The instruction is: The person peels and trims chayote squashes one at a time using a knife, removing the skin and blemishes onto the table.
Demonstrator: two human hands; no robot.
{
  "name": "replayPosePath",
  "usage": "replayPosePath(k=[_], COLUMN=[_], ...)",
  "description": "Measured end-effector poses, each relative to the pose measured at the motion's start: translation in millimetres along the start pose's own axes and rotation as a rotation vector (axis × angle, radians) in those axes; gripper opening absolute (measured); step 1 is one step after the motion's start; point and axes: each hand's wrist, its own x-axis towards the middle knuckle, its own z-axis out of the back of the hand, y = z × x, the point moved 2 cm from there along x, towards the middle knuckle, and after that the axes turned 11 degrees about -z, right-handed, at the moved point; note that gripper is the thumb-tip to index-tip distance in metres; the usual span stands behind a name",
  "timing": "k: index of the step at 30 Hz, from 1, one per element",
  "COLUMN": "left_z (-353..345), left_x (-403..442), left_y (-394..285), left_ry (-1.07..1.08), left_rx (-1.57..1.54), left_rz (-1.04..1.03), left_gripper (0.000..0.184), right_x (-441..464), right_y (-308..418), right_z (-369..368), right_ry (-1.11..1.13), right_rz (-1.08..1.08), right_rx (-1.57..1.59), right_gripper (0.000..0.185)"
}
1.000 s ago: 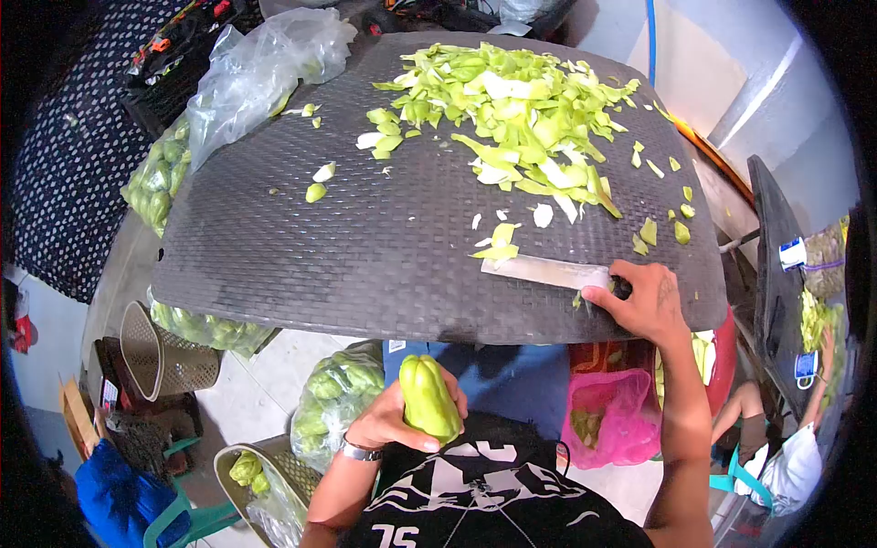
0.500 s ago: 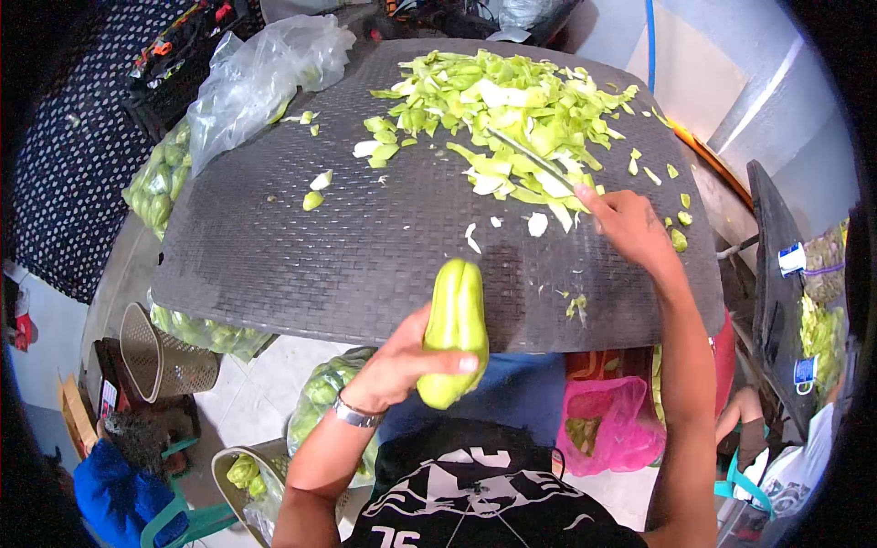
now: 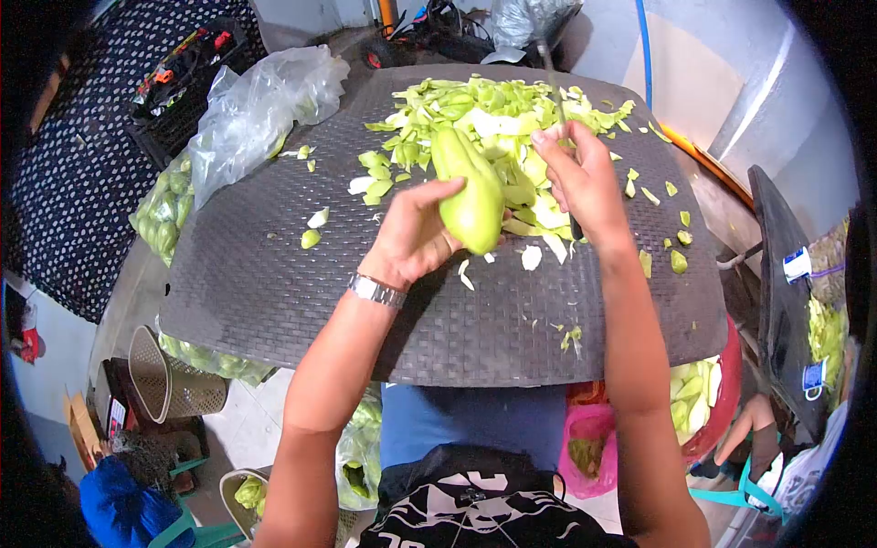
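My left hand (image 3: 411,228) is wrapped round a pale green chayote (image 3: 472,201), lifted over the table with its narrow end tilted up and away. In my right hand (image 3: 585,183) is a knife (image 3: 554,78), its blade pointing up and away and its dark handle end showing below my fingers. Knife and chayote are apart. Behind both hands a broad heap of green peelings (image 3: 448,105) covers the far part of the dark woven-pattern table (image 3: 274,274). A few loose scraps (image 3: 311,238) lie left of the heap.
A clear plastic bag (image 3: 265,105) lies on the table's far left corner, above bagged chayotes (image 3: 163,215). Below the near edge are a beige basket (image 3: 174,379), a pink bag (image 3: 585,447) and a red tub (image 3: 728,393) of pale green pieces. At right, another person's leg (image 3: 747,425) shows.
My left hand has carried the chayote up and forward from the near edge to over the table. The knife has risen off the peelings and now points upward.
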Motion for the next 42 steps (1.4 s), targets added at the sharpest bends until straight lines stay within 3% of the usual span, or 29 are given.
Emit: replayPosePath(k=[3, 7, 9, 11, 12, 13, 15, 17, 23, 29, 35, 40, 42], left_z=[16.7, 11.2, 10.3, 6.6, 5.4, 6.1, 0.6, 9.3, 8.7, 21.0, -18.7, -15.1, -16.5], left_x=[1.6, -5.9, -3.8, -4.3, -4.5, -7.0, -11.3, -13.6, -17.5, -16.3, -27.4, -27.3, -26.3], left_y=[13.6, 19.0, 13.4, 10.5, 10.8, 8.8, 4.1, 5.6, 6.4, 13.9, 15.8, 21.1, 21.1], left_ry=[-0.065, 0.042, -0.064, -0.029, -0.053, -0.078, 0.004, 0.045, -0.003, -0.008, -0.298, -0.273, -0.278], left_rx=[0.018, -0.055, 0.214, 0.449, 0.637, 1.036, 1.467, 1.58, 1.417, 1.815, 1.795, 1.929, 2.013], left_rz=[-0.058, -0.063, -0.042, -0.157, -0.273, -0.461, -0.456, -0.572, -0.557, -0.837, -0.635, -0.694, -0.702], left_gripper=[0.054, 0.059, 0.052, 0.051, 0.05, 0.044, 0.053, 0.054, 0.046, 0.029, 0.04, 0.047, 0.05], right_x=[1.1, -12.3, -17.6, -26.8, -31.7, -37.8, -48.0, -49.3, -49.5, -51.7, -42.3, -44.2, -38.4], right_y=[-2.5, -10.6, -17.1, -11.9, -8.5, -4.3, 1.7, -1.2, -3.6, -1.4, -11.3, -10.3, -19.0], right_z=[-6.8, -11.8, -7.2, -6.7, -8.0, -11.2, -21.8, -30.2, -38.3, -37.4, -37.4, -42.5, -42.1], right_ry=[-0.008, -0.005, 0.095, 0.187, 0.266, 0.263, 0.252, 0.233, 0.222, 0.187, 0.219, 0.146, 0.173], right_rz=[0.107, 0.266, 0.243, 0.263, 0.243, 0.254, 0.286, 0.325, 0.334, 0.352, 0.295, 0.266, 0.174], right_rx=[-0.083, -0.201, -0.254, -0.288, -0.313, -0.391, -0.545, -0.541, -0.537, -0.563, -0.44, -0.41, -0.253], right_gripper=[0.039, 0.048, 0.064, 0.074, 0.094, 0.096, 0.1, 0.104, 0.096, 0.083, 0.071, 0.062, 0.056])
